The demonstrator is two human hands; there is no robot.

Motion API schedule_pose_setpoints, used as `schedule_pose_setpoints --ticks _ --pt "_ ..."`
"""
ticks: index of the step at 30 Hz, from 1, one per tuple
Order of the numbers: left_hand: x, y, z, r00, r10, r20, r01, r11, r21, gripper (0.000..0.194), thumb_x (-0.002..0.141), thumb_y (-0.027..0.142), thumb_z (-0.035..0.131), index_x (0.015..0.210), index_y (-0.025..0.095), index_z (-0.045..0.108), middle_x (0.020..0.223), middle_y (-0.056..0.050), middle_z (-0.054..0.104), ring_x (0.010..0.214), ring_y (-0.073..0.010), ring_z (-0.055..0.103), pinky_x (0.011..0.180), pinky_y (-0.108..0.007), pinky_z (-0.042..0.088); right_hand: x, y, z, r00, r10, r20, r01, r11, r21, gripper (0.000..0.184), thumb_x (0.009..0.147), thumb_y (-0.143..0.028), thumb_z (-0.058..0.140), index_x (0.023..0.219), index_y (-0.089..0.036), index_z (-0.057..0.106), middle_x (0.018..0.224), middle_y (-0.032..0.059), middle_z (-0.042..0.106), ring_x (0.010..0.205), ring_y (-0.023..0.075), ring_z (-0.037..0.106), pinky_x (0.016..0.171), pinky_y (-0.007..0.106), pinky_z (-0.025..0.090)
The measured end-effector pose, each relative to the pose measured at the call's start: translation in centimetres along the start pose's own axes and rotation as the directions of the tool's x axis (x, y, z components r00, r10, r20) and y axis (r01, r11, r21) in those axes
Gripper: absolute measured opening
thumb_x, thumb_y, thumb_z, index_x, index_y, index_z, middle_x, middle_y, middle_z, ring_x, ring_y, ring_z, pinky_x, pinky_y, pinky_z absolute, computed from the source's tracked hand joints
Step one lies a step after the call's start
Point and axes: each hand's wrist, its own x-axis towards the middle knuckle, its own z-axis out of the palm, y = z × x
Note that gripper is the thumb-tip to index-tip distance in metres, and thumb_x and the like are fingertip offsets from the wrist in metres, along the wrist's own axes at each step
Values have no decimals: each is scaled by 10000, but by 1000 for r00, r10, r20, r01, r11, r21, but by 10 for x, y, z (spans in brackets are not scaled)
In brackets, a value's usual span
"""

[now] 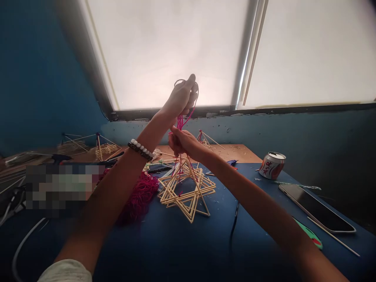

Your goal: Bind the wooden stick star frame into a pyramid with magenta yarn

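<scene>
Okay, risk first: the magenta cord [182,122] runs from my raised left hand [182,96] down into the stick star frame [188,196], so a sudden tug could snag strands on the stick corners or drag the frame across the blue table [188,243]. Thin joints could also spring apart under that pull, if they take the load. Loose strands could catch in the magenta cord heap [138,197] lying just beside the frame, especially if slack drops onto it.

Pose: my left arm [117,188] reaches up and across, with a beaded bracelet [140,149] at the wrist, and the hand sits high against the bright window blind [164,55], fingers curled together around a loop of cord. My right hand [182,143] is just below it, right forearm [249,192] coming in from the right, fingers bunched at the strands; can't tell if they're actually clamped. The frame lies on the table below both hands.
</scene>
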Motion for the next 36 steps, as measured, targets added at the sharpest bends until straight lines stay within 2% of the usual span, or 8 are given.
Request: schedule_pose_setpoints --ticks 6,11,16,19,22,26,29,36 --pt "-8 -4 -11 999 28 36 -30 998 48 583 951 671 449 610 202 390 543 66 237 452 -44 202 481 -250 199 6 -1 11 993 95 -68 -85 986 140 694 965 -727 318 507 -207 285 410 -77 199 402 59 112 383 226 125" --pt "-38 -5 -32 998 53 35 -60 970 236 592 974 622 421 689 142 619 608 -27 546 591 -105 566 591 -255 432 9 -7 11 993 82 -79 -66 980 188 628 1043 -527 317 508 -206 239 391 -67 210 397 64 92 392 233 88" --pt "-107 -25 -70 954 201 -224 -124 940 318 510 979 551 441 885 177 775 941 -95 769 1010 -198 695 842 -296 536 10 -13 12 994 102 -47 -94 984 148 552 1059 -392 268 540 -214 208 393 -64 205 396 68 95 399 234 94" --pt "-149 -55 -92 906 123 -405 -38 977 211 625 988 617 335 869 199 785 926 -92 779 826 -184 715 708 -293 549 12 -18 12 998 61 -28 -56 989 136 538 1052 -426 300 563 -220 205 417 -71 204 417 66 87 399 233 89" --pt "-180 -94 -100 875 52 -481 42 982 182 563 953 618 411 950 174 756 889 -89 768 780 -182 702 670 -281 536 13 -27 13 998 40 -41 -35 992 122 532 1034 -462 359 583 -229 201 445 -76 176 437 67 76 407 248 61" --pt "-207 -132 -90 963 -158 -219 222 925 309 501 931 545 484 1169 151 683 1146 -107 746 1054 -247 695 879 -347 548 12 -41 14 996 42 -78 -33 993 113 507 1012 -439 390 582 -232 218 468 -80 143 444 65 83 428 258 57" --pt "-220 -144 -83 962 -266 -67 270 872 409 481 940 501 500 1283 188 628 1341 -101 659 1131 -262 675 981 -377 526 7 -49 15 993 9 -120 2 995 96 516 1002 -455 403 582 -230 207 474 -82 142 451 63 87 442 255 66" --pt "-236 -143 -77 941 -335 -55 335 890 310 644 912 465 589 1468 209 387 1319 -126 639 1204 -262 638 1018 -425 532 0 -49 16 968 -26 -249 53 993 104 553 978 -556 421 620 -225 159 487 -85 126 474 78 61 445 264 72"
